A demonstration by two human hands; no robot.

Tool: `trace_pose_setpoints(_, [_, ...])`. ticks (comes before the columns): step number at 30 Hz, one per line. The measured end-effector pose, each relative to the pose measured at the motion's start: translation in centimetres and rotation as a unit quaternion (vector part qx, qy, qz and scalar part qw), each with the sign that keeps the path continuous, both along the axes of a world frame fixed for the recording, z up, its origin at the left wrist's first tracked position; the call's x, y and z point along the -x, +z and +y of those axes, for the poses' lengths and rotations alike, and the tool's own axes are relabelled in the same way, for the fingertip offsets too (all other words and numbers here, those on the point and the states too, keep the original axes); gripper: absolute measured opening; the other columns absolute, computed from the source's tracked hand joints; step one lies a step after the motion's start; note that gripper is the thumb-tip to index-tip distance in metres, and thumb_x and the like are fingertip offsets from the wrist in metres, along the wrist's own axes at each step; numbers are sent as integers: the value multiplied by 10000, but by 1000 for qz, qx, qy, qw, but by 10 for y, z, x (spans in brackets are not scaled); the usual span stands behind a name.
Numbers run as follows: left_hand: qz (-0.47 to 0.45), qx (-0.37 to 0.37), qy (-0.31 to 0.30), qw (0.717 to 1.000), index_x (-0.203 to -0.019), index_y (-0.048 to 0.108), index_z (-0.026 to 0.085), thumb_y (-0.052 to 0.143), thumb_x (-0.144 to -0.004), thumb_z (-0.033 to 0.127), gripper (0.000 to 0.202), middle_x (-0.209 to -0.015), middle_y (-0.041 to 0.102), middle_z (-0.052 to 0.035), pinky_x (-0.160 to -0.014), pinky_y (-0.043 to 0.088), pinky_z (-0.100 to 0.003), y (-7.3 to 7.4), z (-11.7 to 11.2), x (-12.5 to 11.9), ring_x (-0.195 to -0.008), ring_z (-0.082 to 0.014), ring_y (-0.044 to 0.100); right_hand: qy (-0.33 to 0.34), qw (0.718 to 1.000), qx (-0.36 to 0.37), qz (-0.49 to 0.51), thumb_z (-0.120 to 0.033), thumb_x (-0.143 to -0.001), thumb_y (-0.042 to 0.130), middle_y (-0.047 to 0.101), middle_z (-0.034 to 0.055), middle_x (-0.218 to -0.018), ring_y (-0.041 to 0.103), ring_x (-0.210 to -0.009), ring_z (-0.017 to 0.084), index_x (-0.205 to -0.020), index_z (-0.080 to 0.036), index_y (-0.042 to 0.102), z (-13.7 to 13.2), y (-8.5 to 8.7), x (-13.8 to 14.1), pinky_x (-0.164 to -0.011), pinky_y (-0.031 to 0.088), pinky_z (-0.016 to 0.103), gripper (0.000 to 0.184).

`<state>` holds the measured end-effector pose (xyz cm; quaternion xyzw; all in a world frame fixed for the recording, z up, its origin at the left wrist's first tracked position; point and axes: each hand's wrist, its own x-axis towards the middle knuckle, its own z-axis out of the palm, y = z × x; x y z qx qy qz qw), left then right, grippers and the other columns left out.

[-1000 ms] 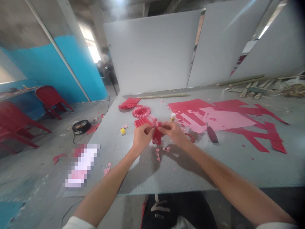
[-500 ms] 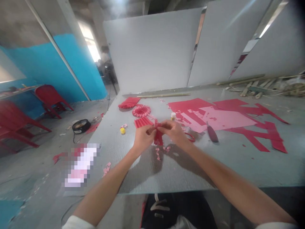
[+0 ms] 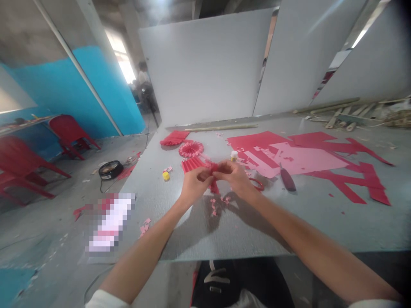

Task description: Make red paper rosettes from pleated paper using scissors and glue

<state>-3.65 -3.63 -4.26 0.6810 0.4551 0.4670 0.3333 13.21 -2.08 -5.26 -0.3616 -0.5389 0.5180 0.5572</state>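
Observation:
Between my two hands is a folded strip of red paper (image 3: 214, 186) with a pink edge, its lower end hanging over the table. My left hand (image 3: 195, 183) pinches it from the left, and my right hand (image 3: 235, 176) from the right, their fingertips almost meeting. The fingers partly hide the strip. Just beyond my left hand lies a pleated red paper piece (image 3: 192, 164). Behind that sit a round pleated paper rosette (image 3: 191, 149) and another folded red paper piece (image 3: 175, 138). Small pink scraps (image 3: 214, 206) lie under my hands.
Red sheets (image 3: 253, 140) and a pink sheet (image 3: 308, 158) spread over the right side, with a dark-handled tool (image 3: 287, 179) on them. Red-handled scissors (image 3: 258, 185), a glue stick (image 3: 234, 155) and a yellow cap (image 3: 165, 176) lie near my hands. Bamboo pieces (image 3: 340, 119) are at the back right.
The strip between my fingers has turned slightly, and its upper pink-edged part shows less than before. Both hands keep almost the same place.

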Motion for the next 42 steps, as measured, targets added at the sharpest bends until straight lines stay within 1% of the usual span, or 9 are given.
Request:
trace_pose_setpoints(6, [-54,42,-37,997,-950,683,143,733,-714,121,242,-775,708,-21,-693,534,-252,-2,1,0,-700,-132,671,-10,1000,9,-10,-355,-659,848,703,21,-842,666,-811,186,-847,-191,673,-4,4,-1,-798,566,365,305])
trace_pose_setpoints(14, [-93,57,-51,993,-967,712,138,698,-725,88,248,-715,720,-22,-658,538,-241,-1,0,-1,-645,-133,689,-11,997,-23,-72,-369,-722,819,722,59,-898,690,-849,212,-904,-187,692,1,0,-4,-774,587,374,287])
trace_pose_setpoints(23, [-25,-21,-36,999,-922,726,157,696,-771,118,158,-705,710,-12,-676,527,-251,4,-6,-3,-648,-128,668,8,996,-17,-86,-433,-761,777,742,70,-884,700,-821,222,-904,-178,719,0,2,-4,-746,591,380,298])
trace_pose_setpoints(26, [19,-70,18,997,-872,720,169,734,-794,218,93,-745,712,-22,-633,496,-260,9,-9,-4,-616,-123,614,17,998,-9,-61,-449,-741,793,734,54,-855,691,-775,203,-893,-179,713,1,5,-5,-746,584,373,321])
trace_pose_setpoints(29, [64,-140,93,984,-986,716,190,805,-754,324,282,-1002,724,-76,-780,519,-320,12,-9,-2,-871,-192,653,38,998,-3,-39,-456,-728,808,717,25,-804,671,-741,178,-868,-190,712,1,7,-8,-740,579,352,316])
trace_pose_setpoints(32, [59,-109,89,988,-1247,644,194,845,-712,413,613,-1242,665,-136,-944,498,-387,11,-5,1,-1141,-268,618,58,998,3,-17,-443,-692,838,704,3,-763,650,-714,161,-834,-198,717,2,9,-10,-717,572,329,308])
trace_pose_setpoints(34, [37,-37,50,997,-1269,629,171,826,-733,436,630,-1161,698,-132,-895,517,-359,8,-3,2,-1049,-248,658,60,998,7,-9,-435,-660,858,712,2,-764,646,-708,159,-829,-201,724,2,9,-10,-708,568,325,318])
trace_pose_setpoints(36, [23,9,4,1000,-1181,672,157,776,-790,426,486,-977,726,-85,-790,524,-301,5,-3,2,-868,-193,672,60,998,9,-12,-438,-640,867,725,9,-771,645,-708,162,-826,-201,734,2,10,-10,-709,564,330,329])
trace_pose_setpoints(42, [55,-25,-26,998,-999,719,146,622,-894,305,213,-704,622,1,-609,432,-217,5,-7,0,-622,-105,530,52,998,4,-35,-440,-647,853,713,11,-727,626,-657,148,-811,-193,739,2,8,-8,-653,546,315,317])
